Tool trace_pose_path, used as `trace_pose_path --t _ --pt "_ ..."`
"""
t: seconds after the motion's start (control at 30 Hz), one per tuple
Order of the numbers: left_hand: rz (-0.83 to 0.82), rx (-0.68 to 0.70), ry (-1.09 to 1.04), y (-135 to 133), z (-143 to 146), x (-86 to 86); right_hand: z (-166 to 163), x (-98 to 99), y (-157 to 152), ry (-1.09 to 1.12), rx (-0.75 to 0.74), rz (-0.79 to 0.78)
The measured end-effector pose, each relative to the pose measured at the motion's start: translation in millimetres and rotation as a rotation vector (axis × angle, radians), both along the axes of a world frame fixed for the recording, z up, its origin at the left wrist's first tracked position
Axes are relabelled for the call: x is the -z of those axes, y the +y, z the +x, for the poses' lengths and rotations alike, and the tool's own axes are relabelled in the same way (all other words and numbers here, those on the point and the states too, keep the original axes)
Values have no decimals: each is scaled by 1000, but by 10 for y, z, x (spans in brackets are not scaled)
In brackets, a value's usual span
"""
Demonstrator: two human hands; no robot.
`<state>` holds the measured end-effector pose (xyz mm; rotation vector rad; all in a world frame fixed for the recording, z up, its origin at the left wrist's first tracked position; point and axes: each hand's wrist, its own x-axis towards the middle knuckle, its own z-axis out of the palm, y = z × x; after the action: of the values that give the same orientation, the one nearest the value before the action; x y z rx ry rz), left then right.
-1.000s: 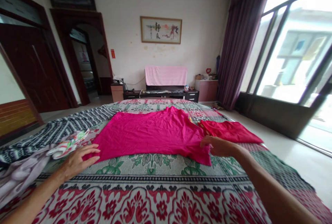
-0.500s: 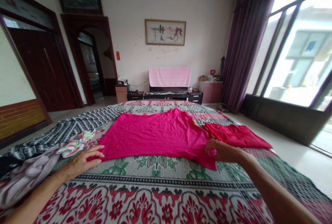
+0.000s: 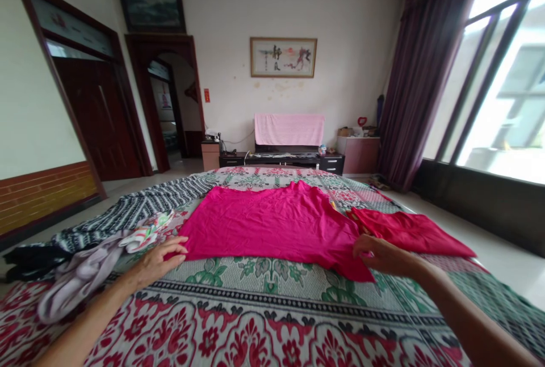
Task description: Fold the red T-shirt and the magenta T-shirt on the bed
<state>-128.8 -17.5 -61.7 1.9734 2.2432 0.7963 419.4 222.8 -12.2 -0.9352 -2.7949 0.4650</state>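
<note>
A bright pink T-shirt [image 3: 272, 225] lies spread sideways across a patterned bedspread [image 3: 255, 321], lightly wrinkled. At its near left corner my left hand [image 3: 164, 256] has its fingers curled round the cloth edge, pink fabric showing between thumb and fingers. My right hand [image 3: 378, 252] pinches the shirt on the right side, just above a short sleeve that points toward me. Part of the grip on each side is hidden by the fingers.
A folded red garment [image 3: 413, 231] lies to the right. On the left are a black-and-white patterned cloth [image 3: 140, 208], a pale mauve garment [image 3: 80, 276] and a white multicoloured cloth [image 3: 147, 233]. Beyond the bed stands a low cabinet [image 3: 332, 164] by the wall.
The view has turned slightly left and tilted up, so everything appears shifted right. Both hands stay at the same places on the pink T-shirt, which looks unchanged.
</note>
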Motion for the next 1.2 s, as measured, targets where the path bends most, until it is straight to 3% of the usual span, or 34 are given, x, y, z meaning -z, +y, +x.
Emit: trace_pose_path --t 0.3,0.53,0.83,1.2 --pt "-19 10 -64 -27 85 -96 5 -122 -96 -15 -24 -98" --pt "84 -49 -75 28 -26 52 -45 -147 -90 -63 -17 -51" --pt "214 -86 -56 29 23 27 -16 -43 17 -43 -30 -39" --pt "179 -78 -34 18 75 -19 -47 -27 27 59 9 -99"
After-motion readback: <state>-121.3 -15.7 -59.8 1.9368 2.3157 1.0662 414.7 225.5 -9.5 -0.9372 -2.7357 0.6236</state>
